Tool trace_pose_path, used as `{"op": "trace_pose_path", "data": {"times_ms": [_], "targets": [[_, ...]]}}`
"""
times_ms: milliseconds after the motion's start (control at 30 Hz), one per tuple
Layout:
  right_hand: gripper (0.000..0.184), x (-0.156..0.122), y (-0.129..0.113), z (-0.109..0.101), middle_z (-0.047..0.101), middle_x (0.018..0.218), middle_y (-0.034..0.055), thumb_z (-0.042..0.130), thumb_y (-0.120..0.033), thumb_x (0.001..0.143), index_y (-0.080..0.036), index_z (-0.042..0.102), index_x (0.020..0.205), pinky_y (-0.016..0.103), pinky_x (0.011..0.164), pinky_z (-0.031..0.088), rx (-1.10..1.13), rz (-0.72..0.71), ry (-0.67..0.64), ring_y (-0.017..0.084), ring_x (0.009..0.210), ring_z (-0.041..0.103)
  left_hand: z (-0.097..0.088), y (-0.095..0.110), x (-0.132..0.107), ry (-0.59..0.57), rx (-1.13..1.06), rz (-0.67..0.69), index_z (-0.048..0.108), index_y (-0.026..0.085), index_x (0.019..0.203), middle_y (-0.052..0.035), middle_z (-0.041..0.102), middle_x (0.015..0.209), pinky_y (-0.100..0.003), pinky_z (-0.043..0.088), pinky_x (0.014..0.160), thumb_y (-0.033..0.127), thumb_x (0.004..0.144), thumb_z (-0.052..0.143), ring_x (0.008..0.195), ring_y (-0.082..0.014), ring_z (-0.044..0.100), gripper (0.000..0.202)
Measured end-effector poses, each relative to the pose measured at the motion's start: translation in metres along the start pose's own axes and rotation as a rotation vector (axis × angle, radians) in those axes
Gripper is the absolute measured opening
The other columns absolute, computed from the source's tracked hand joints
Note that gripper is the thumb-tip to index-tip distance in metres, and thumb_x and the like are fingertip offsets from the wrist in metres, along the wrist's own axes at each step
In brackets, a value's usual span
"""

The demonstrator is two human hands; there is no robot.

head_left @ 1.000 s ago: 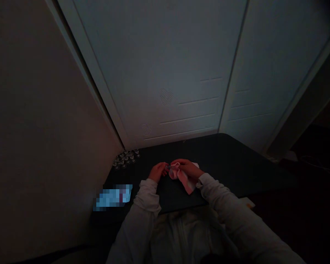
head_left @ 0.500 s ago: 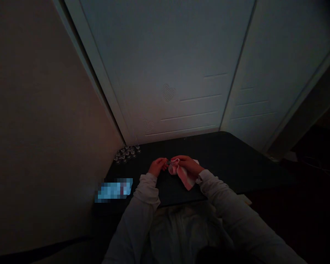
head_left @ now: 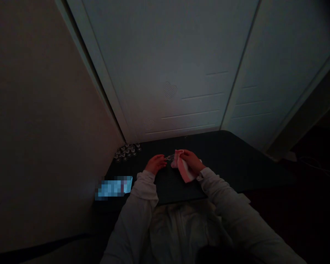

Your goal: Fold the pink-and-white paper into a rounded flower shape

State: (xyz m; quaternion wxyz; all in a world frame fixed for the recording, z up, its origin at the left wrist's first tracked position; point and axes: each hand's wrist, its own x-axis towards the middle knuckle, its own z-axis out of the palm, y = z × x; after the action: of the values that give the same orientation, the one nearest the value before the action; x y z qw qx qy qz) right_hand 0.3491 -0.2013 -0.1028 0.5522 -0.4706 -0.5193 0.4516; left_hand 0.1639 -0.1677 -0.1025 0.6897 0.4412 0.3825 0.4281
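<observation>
a cluster of small shiny pieces sits at the far left corner of the bench. the left hand pinches a small glinting piece above the bench. the pink cloth, bunched in the right hand, has drawn off that piece, and the hands have parted slightly.

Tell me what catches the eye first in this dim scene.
The pink cloth stands out most, bunched in the right hand at the middle of the dark table, with the left hand close beside it. Next come a lit blue patch at the table's left edge and a cluster of small shiny things in the far left corner.
</observation>
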Motion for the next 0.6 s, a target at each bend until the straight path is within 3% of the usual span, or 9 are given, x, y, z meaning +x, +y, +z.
{"op": "trace_pose_path", "data": {"times_ms": [100,200,300,400,533,600], "targets": [[0.040,0.007,0.000,-0.012,0.060,0.086,0.0055,0.045,-0.035,0.068,-0.014,0.053,0.102,0.027,0.065,0.041,-0.008,0.007,0.243,0.016,0.073,0.053,-0.003,-0.001,0.003,0.034,-0.074,0.002,0.051,0.013,0.088,-0.0063,0.061,0.077,-0.024,0.045,0.057,0.021,0.067,0.058,0.061,-0.0109,0.058,0.023],[0.047,0.013,0.000,-0.029,0.058,0.090,0.0074,0.037,-0.038,0.071,-0.012,0.047,0.110,0.027,0.067,0.041,-0.030,-0.104,0.514,0.017,0.078,0.052,-0.005,-0.003,0.005,0.036,-0.117,0.003,0.051,0.012,0.087,-0.0061,0.061,0.075,-0.023,0.046,0.057,0.020,0.068,0.057,0.060,-0.0108,0.058,0.021],[0.051,0.016,-0.001,-0.041,0.057,0.095,0.0080,0.033,-0.039,0.073,-0.012,0.041,0.116,0.028,0.069,0.041,-0.050,-0.184,0.584,0.017,0.081,0.052,-0.006,-0.004,0.006,0.014,-0.141,0.006,0.051,0.012,0.088,-0.0063,0.061,0.076,-0.023,0.046,0.057,0.020,0.069,0.056,0.061,-0.0111,0.059,0.022],[0.047,0.012,-0.003,-0.034,0.059,0.094,0.0061,0.038,-0.037,0.072,-0.015,0.045,0.113,0.028,0.069,0.041,-0.029,-0.126,0.440,0.016,0.078,0.054,-0.007,-0.004,0.006,0.011,-0.139,0.007,0.050,0.013,0.089,-0.0062,0.061,0.077,-0.023,0.046,0.058,0.021,0.069,0.057,0.061,-0.0109,0.059,0.023],[0.037,0.003,-0.002,-0.010,0.059,0.096,0.0038,0.047,-0.032,0.070,-0.018,0.054,0.103,0.030,0.078,0.039,-0.112,-0.089,-0.008,0.016,0.083,0.053,-0.004,-0.004,0.005,0.012,-0.100,0.005,0.050,0.012,0.089,-0.0061,0.061,0.077,-0.023,0.045,0.056,0.021,0.069,0.056,0.059,-0.0105,0.058,0.023],[0.033,0.000,-0.001,-0.001,0.059,0.097,0.0035,0.047,-0.030,0.070,-0.017,0.057,0.098,0.032,0.083,0.036,-0.156,-0.115,-0.112,0.017,0.088,0.052,-0.002,-0.003,0.003,-0.004,-0.047,0.000,0.050,0.012,0.089,-0.0064,0.061,0.077,-0.023,0.045,0.056,0.022,0.068,0.057,0.058,-0.0103,0.058,0.024]]}}
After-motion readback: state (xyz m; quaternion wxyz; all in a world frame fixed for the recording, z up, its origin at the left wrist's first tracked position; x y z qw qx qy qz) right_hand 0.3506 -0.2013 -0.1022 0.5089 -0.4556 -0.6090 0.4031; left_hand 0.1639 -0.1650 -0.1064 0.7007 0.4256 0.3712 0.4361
